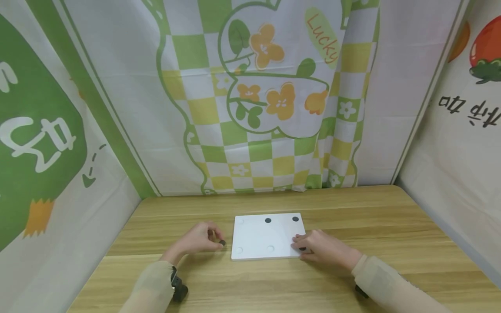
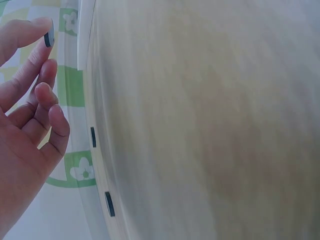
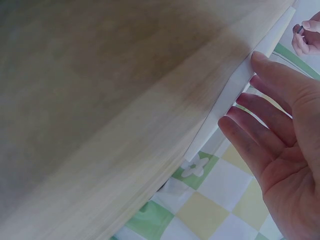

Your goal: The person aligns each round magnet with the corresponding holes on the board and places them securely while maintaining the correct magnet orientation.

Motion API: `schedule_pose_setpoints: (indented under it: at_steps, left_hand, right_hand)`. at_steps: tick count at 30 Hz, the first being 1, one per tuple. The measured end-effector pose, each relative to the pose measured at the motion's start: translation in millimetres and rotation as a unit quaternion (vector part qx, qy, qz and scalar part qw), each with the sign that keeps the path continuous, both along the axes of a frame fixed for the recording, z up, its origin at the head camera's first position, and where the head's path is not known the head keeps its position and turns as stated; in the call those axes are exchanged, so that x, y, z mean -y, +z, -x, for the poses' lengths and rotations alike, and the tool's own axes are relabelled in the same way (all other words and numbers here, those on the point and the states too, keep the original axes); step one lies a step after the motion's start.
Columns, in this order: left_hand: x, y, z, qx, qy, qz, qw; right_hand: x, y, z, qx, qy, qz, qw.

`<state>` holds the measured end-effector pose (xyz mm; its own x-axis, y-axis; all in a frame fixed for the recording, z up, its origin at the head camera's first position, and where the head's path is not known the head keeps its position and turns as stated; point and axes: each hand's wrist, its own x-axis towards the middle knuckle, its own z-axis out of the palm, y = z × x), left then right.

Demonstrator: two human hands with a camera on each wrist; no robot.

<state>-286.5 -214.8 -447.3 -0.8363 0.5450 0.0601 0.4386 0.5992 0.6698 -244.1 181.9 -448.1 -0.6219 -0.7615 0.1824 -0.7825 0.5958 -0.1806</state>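
Note:
A white board with round recesses lies on the wooden table. Black discs sit at its top middle and top right. Left of the board, my left hand pinches a small black disc between thumb and index finger, above the table; its other fingers curl loosely. At the board's lower right corner, my right hand has thumb and fingertips about another black disc, touching the board there. That disc is partly covered in the head view and hidden in the right wrist view.
Three recesses, at the board's top left, bottom left and bottom middle, hold no disc. Two more black discs, one nearer the hand and one lower, rest on the table in the left wrist view. A patterned curtain hangs behind the table.

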Motion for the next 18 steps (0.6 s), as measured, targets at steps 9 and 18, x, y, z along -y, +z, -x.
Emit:
schedule_pose_setpoints:
  at_steps: [9,18]
  left_hand:
    - [-11.9,2.5,0.8,0.011,-0.007,-0.011,0.9998]
    - [-22.3,1.9,4.1,0.039,-0.005,-0.017,0.9991]
  right_hand:
    - [0.5,-1.4,1.4,-0.006,-0.001,-0.005,1.0000]
    - [0.5,-0.2,0.7,0.005,-0.004,-0.001,1.0000]
